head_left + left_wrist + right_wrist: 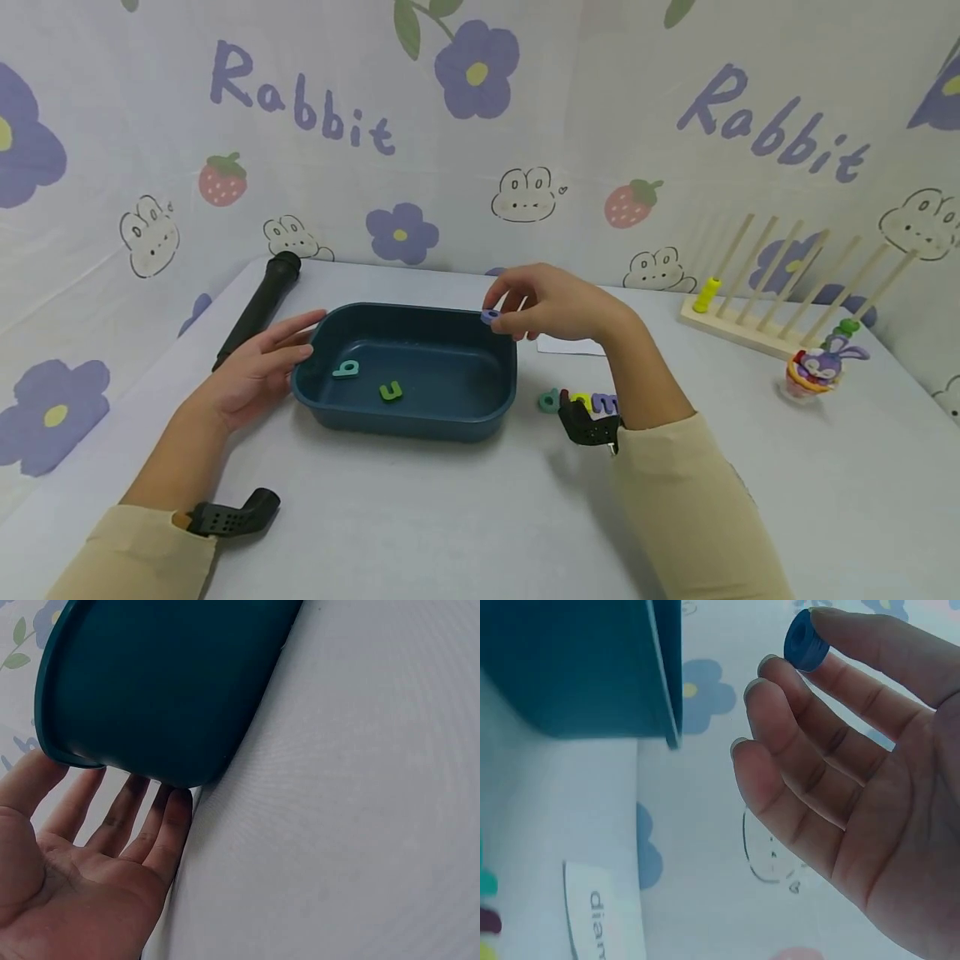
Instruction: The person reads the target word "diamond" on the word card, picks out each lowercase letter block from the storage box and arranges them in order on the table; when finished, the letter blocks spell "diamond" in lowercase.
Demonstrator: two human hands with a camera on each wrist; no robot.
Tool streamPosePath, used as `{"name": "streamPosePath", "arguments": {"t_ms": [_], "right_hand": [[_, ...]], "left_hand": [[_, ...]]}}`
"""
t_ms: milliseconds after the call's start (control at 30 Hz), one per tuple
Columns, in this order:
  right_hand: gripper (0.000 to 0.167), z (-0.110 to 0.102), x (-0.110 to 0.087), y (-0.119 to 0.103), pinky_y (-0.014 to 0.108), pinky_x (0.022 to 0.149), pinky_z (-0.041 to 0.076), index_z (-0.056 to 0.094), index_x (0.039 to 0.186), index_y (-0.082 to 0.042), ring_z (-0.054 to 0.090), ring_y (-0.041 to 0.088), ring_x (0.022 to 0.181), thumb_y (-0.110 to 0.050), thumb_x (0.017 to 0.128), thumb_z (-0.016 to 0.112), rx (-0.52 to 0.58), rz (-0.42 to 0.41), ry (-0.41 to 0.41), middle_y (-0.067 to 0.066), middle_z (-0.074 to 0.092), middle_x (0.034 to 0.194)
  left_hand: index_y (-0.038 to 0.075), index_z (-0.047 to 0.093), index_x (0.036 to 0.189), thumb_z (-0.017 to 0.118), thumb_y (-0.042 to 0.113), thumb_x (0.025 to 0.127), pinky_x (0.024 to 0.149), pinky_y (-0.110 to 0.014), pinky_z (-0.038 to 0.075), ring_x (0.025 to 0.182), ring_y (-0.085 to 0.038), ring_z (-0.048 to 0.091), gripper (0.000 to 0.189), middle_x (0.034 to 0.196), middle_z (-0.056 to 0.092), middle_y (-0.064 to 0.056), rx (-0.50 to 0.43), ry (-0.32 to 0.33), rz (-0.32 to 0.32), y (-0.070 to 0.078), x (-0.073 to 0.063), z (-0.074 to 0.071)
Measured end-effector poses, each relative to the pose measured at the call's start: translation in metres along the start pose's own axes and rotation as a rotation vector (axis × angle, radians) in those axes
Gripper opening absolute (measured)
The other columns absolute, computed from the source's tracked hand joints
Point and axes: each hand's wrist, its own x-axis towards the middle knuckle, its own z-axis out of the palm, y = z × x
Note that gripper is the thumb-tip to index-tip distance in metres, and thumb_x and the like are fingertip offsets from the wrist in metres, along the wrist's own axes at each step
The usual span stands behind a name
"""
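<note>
A dark teal tub (420,427) stands on the white table. Inside it lie a mint letter (347,369) at the left and a green letter (391,392) near the middle. The left hand (251,375) has its fingers spread against the tub's left end; in the left wrist view its fingertips meet the rim and lower wall. Over the tub's back right corner, the right hand (555,304) pinches a small blue-purple ring-shaped letter (491,317) between thumb and forefinger. In the right wrist view, this blue letter (807,641) shows a round hole, and the other fingers curve loosely.
Right of the tub lie a green letter (550,401), a yellow one and a purple m (604,403), partly behind the wrist camera. A printed white card (596,922) lies behind them. A black microphone (262,304), wooden peg rack (750,332) and rabbit figure (817,367) stand around.
</note>
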Motion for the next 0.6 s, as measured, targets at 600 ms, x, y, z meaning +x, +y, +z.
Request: {"name": "streamPosePath", "arguments": {"t_ms": [600], "right_hand": [[0.029, -0.009, -0.047, 0.028, 0.038, 0.077, 0.056, 0.067, 0.122, -0.014, 0.067, 0.026, 0.088, -0.023, 0.096, 0.072, -0.028, 0.095, 0.059, 0.008, 0.071, 0.103]], "left_hand": [[0.022, 0.032, 0.163, 0.057, 0.025, 0.107, 0.097, -0.02, 0.054, 0.129, -0.008, 0.053, 0.062, 0.172, 0.017, -0.017, -0.013, -0.014, 0.005, 0.0, -0.001, 0.001]]}}
